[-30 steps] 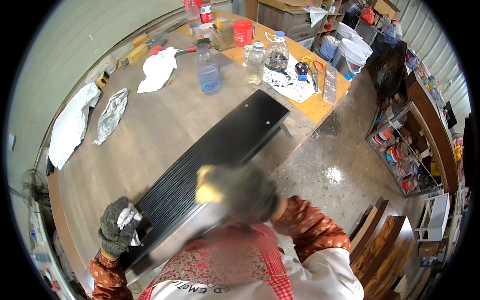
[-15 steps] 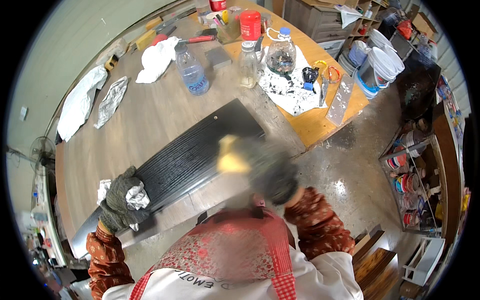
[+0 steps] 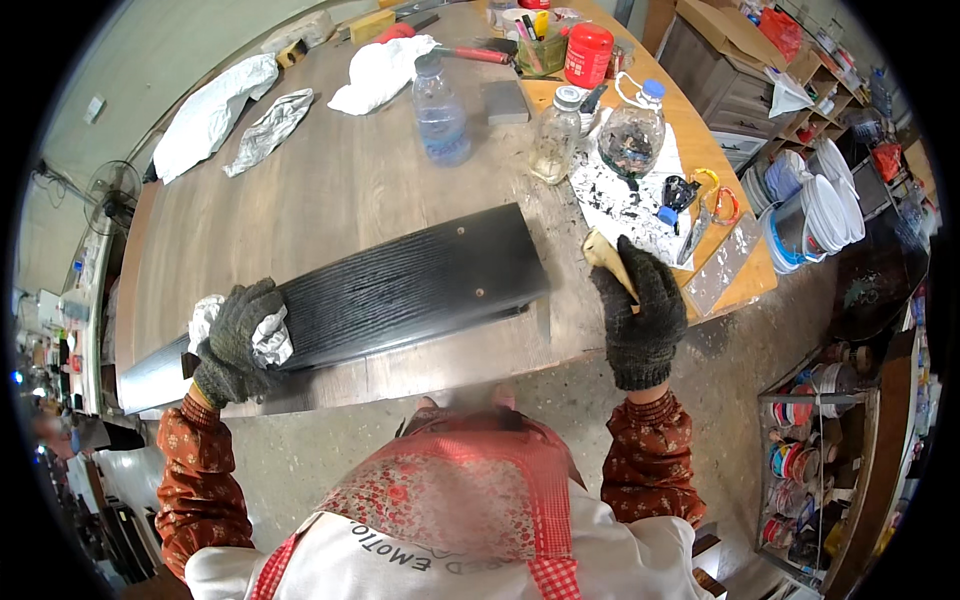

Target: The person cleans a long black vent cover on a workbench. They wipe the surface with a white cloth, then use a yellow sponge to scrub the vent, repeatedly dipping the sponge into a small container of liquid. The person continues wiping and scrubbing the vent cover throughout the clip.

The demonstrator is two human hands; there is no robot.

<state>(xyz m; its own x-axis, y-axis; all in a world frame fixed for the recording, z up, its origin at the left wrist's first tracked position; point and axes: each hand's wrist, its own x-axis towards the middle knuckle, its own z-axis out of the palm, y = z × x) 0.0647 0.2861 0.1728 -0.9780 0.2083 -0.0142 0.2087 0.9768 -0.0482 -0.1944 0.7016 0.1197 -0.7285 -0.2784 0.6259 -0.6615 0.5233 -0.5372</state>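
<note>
A long black wood-grained board (image 3: 400, 280) lies aslant on the table (image 3: 300, 190), with small round holes or spots near its right end. My left hand (image 3: 240, 335), in a dark knitted glove, is closed round a crumpled white cloth (image 3: 271, 338) and presses on the board's left part. Off the board's right end, above the table edge, my right hand (image 3: 645, 325) wears the same kind of glove. Its fingers close on a pale yellow, tapered piece (image 3: 605, 256) that looks like a sponge; the glove hides part of it.
Behind the board stand a plastic bottle (image 3: 441, 125), a glass jar (image 3: 556, 140) and a cut-off jug (image 3: 632, 140) on stained paper (image 3: 590, 195). Scissors (image 3: 720, 200) and a flat strip (image 3: 725, 253) lie at the right edge. White buckets (image 3: 815, 220) and a shelf (image 3: 820, 400) stand beyond.
My right hand has moved right, off the board, still gripping the pale yellow piece. My left hand stays on the board with the cloth. The view has shifted.
</note>
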